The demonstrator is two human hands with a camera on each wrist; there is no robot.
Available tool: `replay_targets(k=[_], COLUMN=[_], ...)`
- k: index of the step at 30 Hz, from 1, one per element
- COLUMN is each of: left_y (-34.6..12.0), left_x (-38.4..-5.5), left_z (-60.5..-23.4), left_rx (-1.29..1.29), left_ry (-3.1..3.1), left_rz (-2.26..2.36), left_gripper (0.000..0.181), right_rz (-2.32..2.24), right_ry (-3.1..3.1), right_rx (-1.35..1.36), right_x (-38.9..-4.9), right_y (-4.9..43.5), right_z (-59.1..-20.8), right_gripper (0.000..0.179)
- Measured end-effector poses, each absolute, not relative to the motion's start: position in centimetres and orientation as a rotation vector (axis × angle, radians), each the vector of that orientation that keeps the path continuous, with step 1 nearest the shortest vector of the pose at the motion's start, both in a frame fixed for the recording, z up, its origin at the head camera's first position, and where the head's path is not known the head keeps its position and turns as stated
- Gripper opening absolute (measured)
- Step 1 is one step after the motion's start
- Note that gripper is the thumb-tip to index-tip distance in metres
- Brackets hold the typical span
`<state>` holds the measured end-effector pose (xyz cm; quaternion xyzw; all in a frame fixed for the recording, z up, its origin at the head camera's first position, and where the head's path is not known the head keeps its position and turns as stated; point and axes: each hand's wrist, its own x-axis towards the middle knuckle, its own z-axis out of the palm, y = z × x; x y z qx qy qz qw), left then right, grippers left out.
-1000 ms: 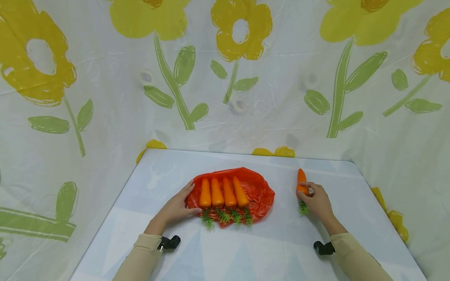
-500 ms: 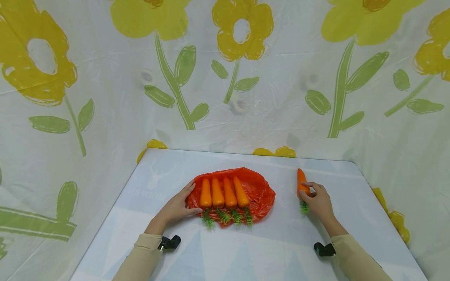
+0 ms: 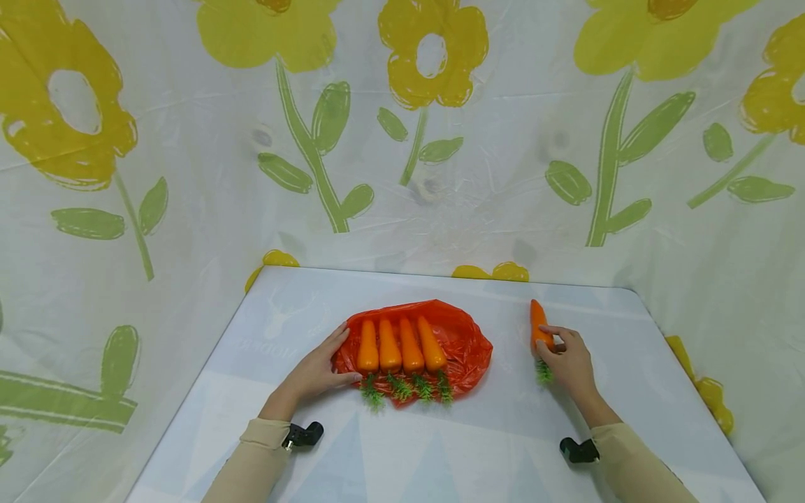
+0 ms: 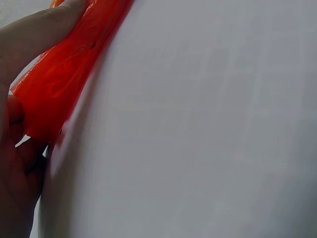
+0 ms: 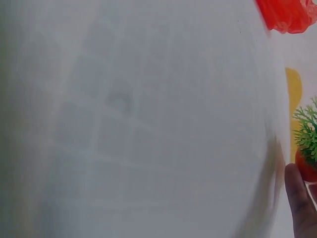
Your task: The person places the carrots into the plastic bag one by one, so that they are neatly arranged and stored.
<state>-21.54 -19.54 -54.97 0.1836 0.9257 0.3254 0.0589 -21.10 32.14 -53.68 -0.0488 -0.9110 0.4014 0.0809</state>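
Note:
Several orange carrots (image 3: 388, 353) with green feathery tops lie side by side on a spread red plastic bag (image 3: 468, 356) in the head view. At the bag's left end my left hand (image 3: 314, 367) holds its edge, the thumb in front and the fingers behind. In the left wrist view, my thumb (image 4: 42, 34) lies against the red plastic. Off to the right, my right hand (image 3: 572, 363) pinches a single carrot (image 3: 538, 318) between thumb and fingers, its tip pointing away from me. Its leafy top (image 5: 308, 131) shows in the right wrist view, while most of its body is hidden there.
The pale table (image 3: 402, 447) has a faint printed pattern. A curtain (image 3: 503, 209) with yellow flowers surrounds its back and sides. Black wrist devices (image 3: 303, 434) sit at both cuffs.
The carrot in my right hand has shifted very slightly, its tip a little farther away and to the left. My left hand, the bag and its carrots have stayed put.

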Motion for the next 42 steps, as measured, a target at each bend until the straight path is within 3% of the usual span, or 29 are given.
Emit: replay_targets(k=[42], left_y=[-19.5], left_x=[-21.4], left_z=[-54.8], left_rx=[0.572], left_ry=[2.810], left_rz=[0.997], left_gripper=[0.107], right_rz=[1.250], right_ry=[-2.575], right_rx=[0.057], right_x=[-19.5], right_y=[28.1], right_z=[-52.2], right_gripper=[0.031])
